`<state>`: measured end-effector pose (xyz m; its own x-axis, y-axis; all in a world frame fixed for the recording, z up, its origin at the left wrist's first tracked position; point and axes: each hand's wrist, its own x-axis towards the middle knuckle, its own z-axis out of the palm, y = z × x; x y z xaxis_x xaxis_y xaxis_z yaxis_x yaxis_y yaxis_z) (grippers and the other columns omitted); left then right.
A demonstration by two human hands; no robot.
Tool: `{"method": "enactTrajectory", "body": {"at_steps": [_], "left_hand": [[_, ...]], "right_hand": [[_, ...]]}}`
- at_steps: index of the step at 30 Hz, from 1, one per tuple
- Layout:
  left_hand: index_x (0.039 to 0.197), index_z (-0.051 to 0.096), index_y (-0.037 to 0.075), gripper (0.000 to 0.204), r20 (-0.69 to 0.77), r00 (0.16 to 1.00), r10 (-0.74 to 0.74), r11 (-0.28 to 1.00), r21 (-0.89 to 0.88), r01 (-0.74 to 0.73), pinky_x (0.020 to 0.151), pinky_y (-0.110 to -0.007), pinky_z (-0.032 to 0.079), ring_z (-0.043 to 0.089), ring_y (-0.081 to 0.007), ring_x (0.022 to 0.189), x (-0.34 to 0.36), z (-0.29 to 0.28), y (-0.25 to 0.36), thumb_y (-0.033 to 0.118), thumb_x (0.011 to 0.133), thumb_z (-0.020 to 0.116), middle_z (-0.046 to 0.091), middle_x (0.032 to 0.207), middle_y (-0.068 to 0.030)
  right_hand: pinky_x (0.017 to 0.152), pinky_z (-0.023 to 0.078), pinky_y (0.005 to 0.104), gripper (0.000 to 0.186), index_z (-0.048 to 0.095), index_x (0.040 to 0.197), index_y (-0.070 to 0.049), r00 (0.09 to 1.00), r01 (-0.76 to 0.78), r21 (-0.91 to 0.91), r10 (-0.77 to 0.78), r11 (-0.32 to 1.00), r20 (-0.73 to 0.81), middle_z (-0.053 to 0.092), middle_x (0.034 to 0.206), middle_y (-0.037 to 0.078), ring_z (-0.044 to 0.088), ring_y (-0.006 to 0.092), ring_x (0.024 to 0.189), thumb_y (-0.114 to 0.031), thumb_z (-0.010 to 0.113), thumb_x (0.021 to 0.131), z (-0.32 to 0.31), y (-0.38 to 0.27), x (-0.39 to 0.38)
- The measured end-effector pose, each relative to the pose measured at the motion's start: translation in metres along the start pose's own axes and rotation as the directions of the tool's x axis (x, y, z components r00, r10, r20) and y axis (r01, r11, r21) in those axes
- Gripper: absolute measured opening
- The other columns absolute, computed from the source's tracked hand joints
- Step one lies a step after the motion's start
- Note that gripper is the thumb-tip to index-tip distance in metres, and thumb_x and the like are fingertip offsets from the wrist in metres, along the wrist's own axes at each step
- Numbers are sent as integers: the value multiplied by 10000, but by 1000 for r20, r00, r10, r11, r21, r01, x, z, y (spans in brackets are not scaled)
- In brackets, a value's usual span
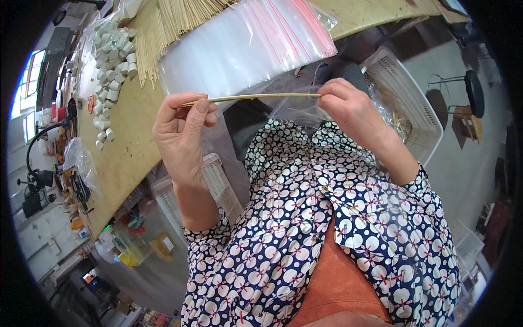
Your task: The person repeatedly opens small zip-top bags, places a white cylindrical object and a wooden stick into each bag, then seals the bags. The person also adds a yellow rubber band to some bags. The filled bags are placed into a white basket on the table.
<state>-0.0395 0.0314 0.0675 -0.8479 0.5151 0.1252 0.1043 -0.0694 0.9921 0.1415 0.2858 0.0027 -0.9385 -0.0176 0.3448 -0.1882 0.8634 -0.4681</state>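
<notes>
A thin pale wooden stick (pixel 256 95) spans between my hands above my lap, bowed slightly upward. My left hand (pixel 184 131) is closed on its left end, thumb and fingers pinched. My right hand (pixel 351 114) grips the other end with bent fingers. A clear plastic bag (pixel 294 111) lies below the stick beside my right hand; whether I hold it too, I cannot tell. Beyond them on the worktable (pixel 117 174) are a stack of clear bags with red strips (pixel 239 49), a long bundle of similar sticks (pixel 160 24) and a pile of white cylinders (pixel 111 82).
White plastic crates stand right (pixel 414 106) and lower left (pixel 218 180) of me. A black-seated stool (pixel 474 94) is on the floor at right. Black lamp-like equipment (pixel 38 185) and a crumpled plastic bag (pixel 81 163) sit along the table's far left.
</notes>
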Motion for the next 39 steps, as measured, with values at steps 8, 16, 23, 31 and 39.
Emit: {"method": "enactTrajectory", "body": {"at_steps": [8, 16, 23, 31, 39], "left_hand": [[988, 740, 10, 124, 75, 994, 74, 985, 151, -85, 772, -212, 487, 625, -102, 842, -27, 37, -51, -50, 882, 760, 706, 953, -44], [1018, 797, 83, 232, 216, 943, 255, 808, 489, -330, 919, -313, 480, 585, -194, 1047, -21, 44, -81, 24, 795, 824, 672, 1092, -54], [1264, 686, 67, 552, 359, 918, 166, 857, 408, -315, 914, -311, 516, 632, -182, 1036, -19, 24, -77, 52, 742, 868, 676, 1158, -76], [1186, 647, 53, 462, 292, 951, 100, 870, 438, -226, 796, -256, 528, 635, -116, 825, -34, 25, -92, -6, 773, 846, 697, 980, -31], [1227, 672, 37, 482, 323, 946, 13, 867, 468, -172, 791, -260, 533, 636, -107, 847, -32, 31, -86, 18, 778, 847, 715, 985, -53]], "right_hand": [[1002, 545, 409, 124, 620, 880, 18, 991, 98, -62, -104, 993, -87, 660, 1241, 180, 617, 353, 1205, -42, 658, 779, -11, -31, 18], [957, 565, 401, 148, 649, 923, 17, 990, 85, -13, -85, 996, -116, 682, 1224, 163, 647, 345, 1167, -38, 688, 791, -10, -25, 14], [930, 573, 397, 121, 649, 914, 12, 994, 50, 36, -46, 998, -94, 691, 1223, 170, 659, 347, 1152, -12, 691, 803, -13, -17, 6], [906, 569, 401, 141, 662, 915, 2, 996, 41, 50, -37, 998, -79, 698, 1145, 151, 665, 332, 1100, -19, 715, 786, -6, -7, 6], [904, 565, 402, 142, 657, 916, 3, 999, 30, 52, -27, 998, -45, 703, 1091, 141, 656, 332, 1094, -16, 695, 781, -12, -13, 2]]}}
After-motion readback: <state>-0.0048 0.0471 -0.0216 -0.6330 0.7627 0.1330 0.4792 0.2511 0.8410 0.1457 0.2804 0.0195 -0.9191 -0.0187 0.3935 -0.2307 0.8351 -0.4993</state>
